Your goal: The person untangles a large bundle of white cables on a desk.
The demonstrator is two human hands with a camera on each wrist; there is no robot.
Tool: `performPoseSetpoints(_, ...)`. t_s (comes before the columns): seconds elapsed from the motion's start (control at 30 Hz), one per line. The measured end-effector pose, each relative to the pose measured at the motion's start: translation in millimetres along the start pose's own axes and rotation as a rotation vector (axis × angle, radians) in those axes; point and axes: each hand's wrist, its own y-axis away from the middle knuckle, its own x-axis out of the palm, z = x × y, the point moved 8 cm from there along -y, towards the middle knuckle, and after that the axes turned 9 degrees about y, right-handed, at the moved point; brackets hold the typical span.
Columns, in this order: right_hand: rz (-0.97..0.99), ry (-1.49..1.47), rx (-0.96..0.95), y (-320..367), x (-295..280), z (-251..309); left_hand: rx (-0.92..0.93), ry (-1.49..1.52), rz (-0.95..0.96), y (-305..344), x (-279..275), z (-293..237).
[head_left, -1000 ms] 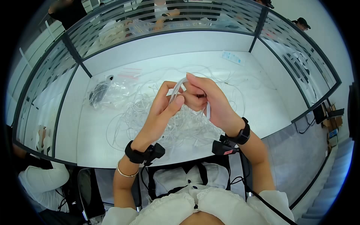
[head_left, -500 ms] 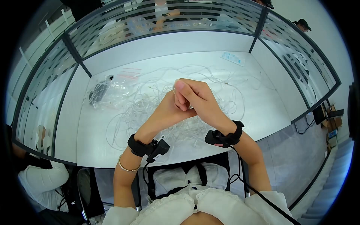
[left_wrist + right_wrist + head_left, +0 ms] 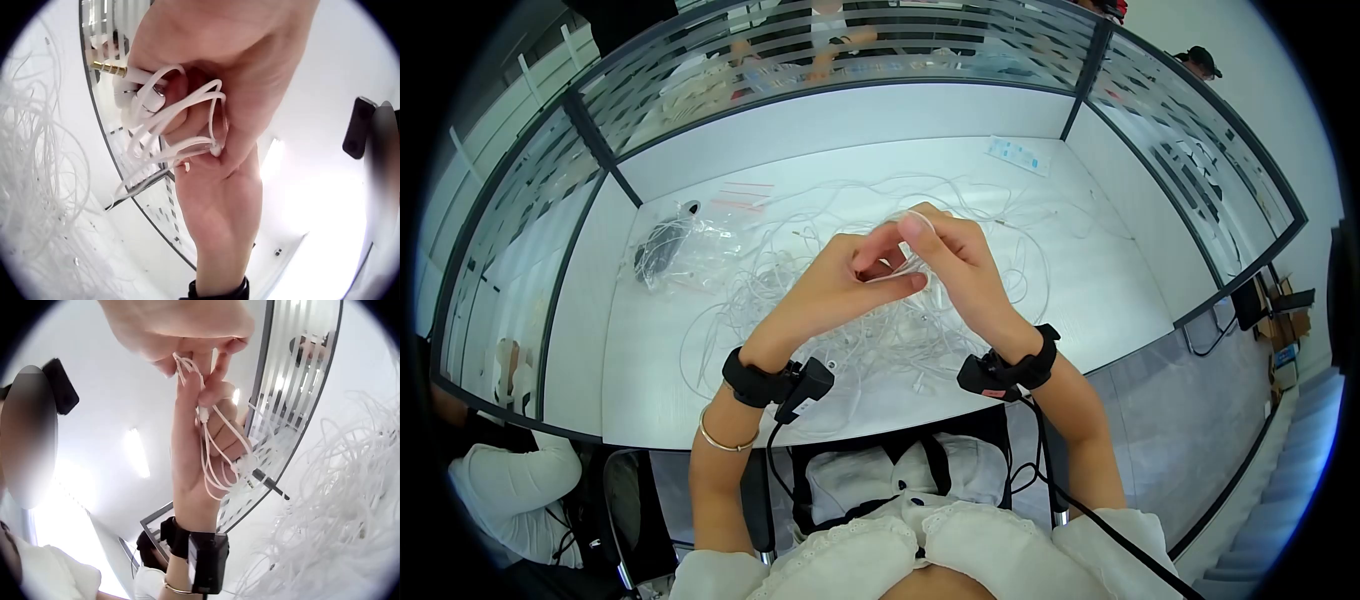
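White wired earphones are bunched in loops between my two hands, above the table. My left hand [image 3: 825,285] curls its fingers around the bundle. In the left wrist view a gold-tipped plug [image 3: 109,67] sticks out beside a white earbud [image 3: 152,100], and cable loops [image 3: 215,82] hang over the fingers. Fingertips of my right hand [image 3: 965,265] pinch the cable close to the left fingers. The right wrist view has several strands and a small white cable piece [image 3: 204,414] running down from there across the left hand. Part of the bundle is hidden inside the left hand.
A tangled pile of white cables [image 3: 880,350] spreads over the table under my hands. At the left lies a clear bag [image 3: 700,245] with a dark item, beside a red-striped zip bag [image 3: 743,195]. A blue-and-white packet [image 3: 1017,155] lies near the back partition.
The hands came together over the cable bundle, hiding it, then parted slightly. The left hand turned so its back shows more, and the right thumb now presses by a cable strand.
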Motion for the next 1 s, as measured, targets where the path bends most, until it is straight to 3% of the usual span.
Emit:
performPoseSetpoints(0.1,-0.025,-0.051,0.079,9,-1,-11,0.033,-0.011,-0.006,4,0,-9)
performPoseSetpoints(0.13,0.105,-0.076,0.101,10,3,-5,0.046,-0.001,-0.010,3,-1,-4)
performPoseSetpoints(0.23,0.125,0.191,-0.070,19,7,7,0.107,0.133,-0.037,4,-2,-8)
performPoseSetpoints(0.27,0.175,0.484,-0.222,21,6,14,0.099,0.125,-0.030,4,-3,-8)
performPoseSetpoints(0.37,0.242,0.783,-0.337,17,8,29,0.011,-0.043,0.032,1,-7,0)
performPoseSetpoints(0.4,0.260,0.889,-0.385,14,8,29,0.021,0.030,0.041,1,-4,-5)
performPoseSetpoints(0.6,0.205,1.213,-0.489,8,6,45,0.130,-0.102,-0.059,-9,-16,-14)
performPoseSetpoints(0.73,0.061,1.393,-0.559,5,0,44,0.084,-0.335,-0.093,-11,-17,-33)
performPoseSetpoints(0.83,-0.075,1.717,-0.683,4,4,26,0.085,-0.426,-0.124,-17,-23,-26)
performPoseSetpoints(1.0,-0.164,1.608,-0.659,1,8,27,0.194,-0.608,-0.128,-26,-18,-20)
